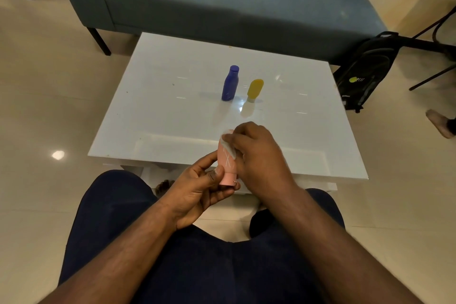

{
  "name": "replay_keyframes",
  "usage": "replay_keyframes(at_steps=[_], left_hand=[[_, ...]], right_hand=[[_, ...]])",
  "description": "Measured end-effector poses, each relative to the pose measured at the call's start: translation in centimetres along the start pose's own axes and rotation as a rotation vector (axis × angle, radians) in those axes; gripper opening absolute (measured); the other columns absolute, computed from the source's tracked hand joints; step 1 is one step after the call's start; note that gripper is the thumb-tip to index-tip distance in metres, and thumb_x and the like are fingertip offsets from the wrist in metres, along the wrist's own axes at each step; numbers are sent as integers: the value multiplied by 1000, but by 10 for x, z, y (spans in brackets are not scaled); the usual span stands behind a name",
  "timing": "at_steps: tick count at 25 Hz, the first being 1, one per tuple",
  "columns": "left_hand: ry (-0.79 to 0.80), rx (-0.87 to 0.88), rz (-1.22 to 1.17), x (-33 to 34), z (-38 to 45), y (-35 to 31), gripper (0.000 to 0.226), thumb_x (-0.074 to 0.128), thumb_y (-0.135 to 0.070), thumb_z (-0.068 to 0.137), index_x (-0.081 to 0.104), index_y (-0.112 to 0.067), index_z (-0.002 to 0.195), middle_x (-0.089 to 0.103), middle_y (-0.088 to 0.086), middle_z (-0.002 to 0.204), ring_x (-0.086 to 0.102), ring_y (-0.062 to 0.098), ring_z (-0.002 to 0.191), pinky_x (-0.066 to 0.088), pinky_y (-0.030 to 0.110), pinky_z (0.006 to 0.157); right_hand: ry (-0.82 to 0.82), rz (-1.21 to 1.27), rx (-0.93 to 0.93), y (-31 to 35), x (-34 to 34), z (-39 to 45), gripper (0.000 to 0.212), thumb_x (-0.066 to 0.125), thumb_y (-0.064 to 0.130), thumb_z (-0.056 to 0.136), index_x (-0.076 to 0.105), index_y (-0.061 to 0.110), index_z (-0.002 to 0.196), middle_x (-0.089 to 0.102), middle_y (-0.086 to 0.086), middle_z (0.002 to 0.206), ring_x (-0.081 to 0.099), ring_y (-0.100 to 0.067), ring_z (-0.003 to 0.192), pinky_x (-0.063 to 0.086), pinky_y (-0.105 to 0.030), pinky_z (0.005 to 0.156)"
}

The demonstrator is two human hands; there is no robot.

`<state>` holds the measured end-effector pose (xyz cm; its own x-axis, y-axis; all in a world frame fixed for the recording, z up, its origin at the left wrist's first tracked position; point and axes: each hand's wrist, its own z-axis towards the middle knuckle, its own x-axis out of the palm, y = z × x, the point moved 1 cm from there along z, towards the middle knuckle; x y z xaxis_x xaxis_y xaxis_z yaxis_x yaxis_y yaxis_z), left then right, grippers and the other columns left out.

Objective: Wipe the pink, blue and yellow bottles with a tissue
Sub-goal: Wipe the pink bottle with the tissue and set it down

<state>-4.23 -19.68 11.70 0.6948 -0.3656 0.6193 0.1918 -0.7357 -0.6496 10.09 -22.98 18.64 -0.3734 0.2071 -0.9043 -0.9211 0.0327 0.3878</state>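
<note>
Head view, left hand (197, 187) gripping one pink bottle (226, 158), right hand (256, 155) pinching one tissue (228, 147)

No wording can be read anywhere. The black fabric backpack (364, 74) on the floor at three o'clock from the white glossy table (172, 96) bears a yellow-green round logo with pale letters beside it, too blurred to make out. The pink plastic bottle (226, 159) shows only white crossed lines, no legible text.
</note>
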Motion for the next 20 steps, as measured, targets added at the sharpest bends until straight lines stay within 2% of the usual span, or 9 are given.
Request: replay_keyframes(at_steps=[2, 6, 10, 13, 16, 18, 20], left_hand=[[-10, 1, -2, 0, 0, 0, 54, 65, -17, 84, 59, -20, 137, 75, 16, 107, 75, 31, 94, 63, 32, 76], [14, -18, -4, -1, 0, 0, 58, 65, -17, 86, 54, -19, 143, 70, 25, 119, 74, 35, 98, 62, 32, 76], [4, -23, 1, -3, 1, 0, 58, 64, -17, 85, 54, -20, 142, 71, 23, 118, 74, 34, 97, 62, 33, 75], [21, -28, 1, -3, 2, 1, 59, 64, -18, 86, 53, -21, 144, 69, 25, 121, 73, 35, 99, 62, 33, 75], [12, -26, 6, -3, 2, 1, 58, 65, -18, 86, 54, -21, 143, 70, 24, 120, 74, 35, 98, 62, 33, 77], [11, -28, -1, -4, 2, 1, 57, 64, -17, 87, 54, -21, 143, 68, 26, 123, 73, 36, 99, 62, 33, 76], [23, -31, -5, -4, 3, 2, 57, 64, -16, 88, 53, -20, 144, 66, 28, 125, 73, 37, 100, 62, 34, 77]], right_hand=[[18, -36, -73, 2, 1, -6, 42, 78, 8, 73, 68, 10, 114, 63, -10, 108, 56, -28, 99, 52, -38, 77], [-82, 63, 106, -15, 1, 1, 32, 65, 6, 86, 67, 12, 117, 61, -7, 110, 56, -22, 100, 52, -35, 85], [-56, 59, 48, -13, 3, -4, 30, 64, 5, 86, 67, 12, 115, 62, -6, 109, 56, -21, 99, 51, -31, 84], [-128, 140, 177, -20, -1, 1, 28, 59, 5, 91, 67, 14, 116, 63, -3, 112, 57, -15, 100, 48, -26, 89], [-81, 88, 103, -12, 5, -6, 30, 62, 6, 88, 66, 12, 117, 62, -5, 113, 56, -17, 101, 47, -26, 88], [-107, 115, 114, -17, 5, -6, 28, 61, 6, 89, 67, 13, 116, 61, -3, 110, 54, -12, 95, 46, -21, 85], [-168, 155, 207, -23, 3, -2, 25, 58, 9, 93, 68, 15, 115, 60, 0, 108, 50, -4, 92, 45, -17, 82]])
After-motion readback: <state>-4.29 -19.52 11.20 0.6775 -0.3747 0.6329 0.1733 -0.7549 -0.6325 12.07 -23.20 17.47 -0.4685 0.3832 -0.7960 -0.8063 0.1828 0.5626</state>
